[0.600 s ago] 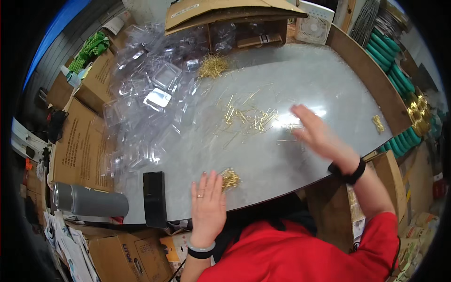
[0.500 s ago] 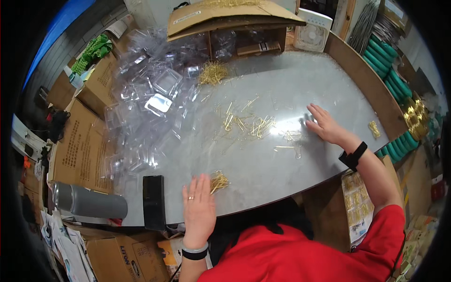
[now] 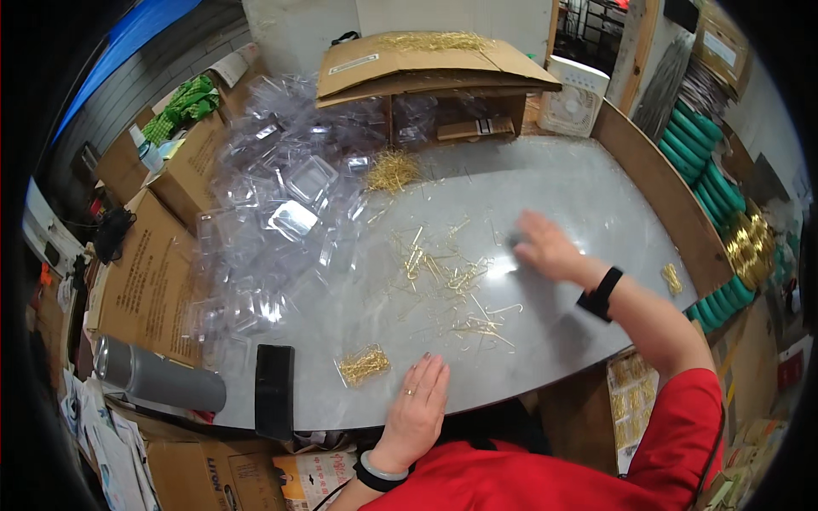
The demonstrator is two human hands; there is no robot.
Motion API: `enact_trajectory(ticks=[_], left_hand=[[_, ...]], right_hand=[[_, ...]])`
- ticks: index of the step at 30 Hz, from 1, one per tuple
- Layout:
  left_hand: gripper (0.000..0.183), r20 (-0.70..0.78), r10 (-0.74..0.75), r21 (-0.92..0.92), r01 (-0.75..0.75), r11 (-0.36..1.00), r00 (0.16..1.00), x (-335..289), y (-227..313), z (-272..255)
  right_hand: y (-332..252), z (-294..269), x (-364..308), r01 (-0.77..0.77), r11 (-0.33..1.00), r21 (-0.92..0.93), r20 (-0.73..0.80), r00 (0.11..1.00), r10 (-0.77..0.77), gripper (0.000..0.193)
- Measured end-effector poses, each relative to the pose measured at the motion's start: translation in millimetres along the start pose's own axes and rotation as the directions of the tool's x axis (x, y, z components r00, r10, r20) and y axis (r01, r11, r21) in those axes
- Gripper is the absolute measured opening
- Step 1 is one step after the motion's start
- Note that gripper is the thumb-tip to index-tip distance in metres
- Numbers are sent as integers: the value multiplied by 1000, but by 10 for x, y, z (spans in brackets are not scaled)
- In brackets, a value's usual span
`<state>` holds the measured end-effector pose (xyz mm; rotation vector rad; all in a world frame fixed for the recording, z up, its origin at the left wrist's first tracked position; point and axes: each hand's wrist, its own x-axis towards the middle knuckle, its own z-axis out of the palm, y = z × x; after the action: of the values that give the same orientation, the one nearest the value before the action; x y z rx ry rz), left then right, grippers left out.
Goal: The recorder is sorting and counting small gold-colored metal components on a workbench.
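Near the table's front edge my left hand (image 3: pixel 416 416) lies flat with its fingers stretched out, holding nothing visible. Just left of it is a small compact bundle of gold wire hooks (image 3: pixel 365 364). My right hand (image 3: pixel 552 247) hovers over or skims the grey tabletop right of centre, blurred by motion; its fingers look extended, and I see nothing held in them. Between the hands and farther left, loose gold wire hooks (image 3: pixel 434 264) lie scattered at mixed angles. Several more hooks (image 3: pixel 486 324) lie nearer the front. A dense heap of gold hooks (image 3: pixel 393 171) sits farther back.
Clear plastic boxes (image 3: pixel 294 220) pile up along the left side. A black oblong case (image 3: pixel 274 392) and a grey bottle (image 3: pixel 162 375) lie front left. A cardboard box (image 3: pixel 358 72) and a white fan (image 3: pixel 573 98) stand at the back. One hook bundle (image 3: pixel 671 278) lies far right.
My left hand has moved right, past the compact bundle, which is now on its left. My right hand has swept left toward the scattered hooks. Some loose hooks have shifted left. The view has shifted slightly.
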<state>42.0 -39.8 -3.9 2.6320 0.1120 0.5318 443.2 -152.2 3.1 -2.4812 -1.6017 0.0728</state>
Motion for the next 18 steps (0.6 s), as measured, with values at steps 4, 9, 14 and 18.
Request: enact_trajectory(ticks=[4,9,14,18], left_hand=[[56,-2,-12,16,12,1000,1000,154,20,87],[64,6,-105,61,104,993,994,152,0,114],[69,11,-155,68,154,986,988,218,-21,81],[71,-23,-144,10,145,989,989,222,-51,99]], right_hand=[[1383,-168,-13,-236,967,-100,90,965,245,72],[432,126,4,-41,999,13,199,979,37,85],[-829,124,-205,407,913,26,222,888,-402,95],[-1204,204,-428,553,828,91,180,809,-560,92]])
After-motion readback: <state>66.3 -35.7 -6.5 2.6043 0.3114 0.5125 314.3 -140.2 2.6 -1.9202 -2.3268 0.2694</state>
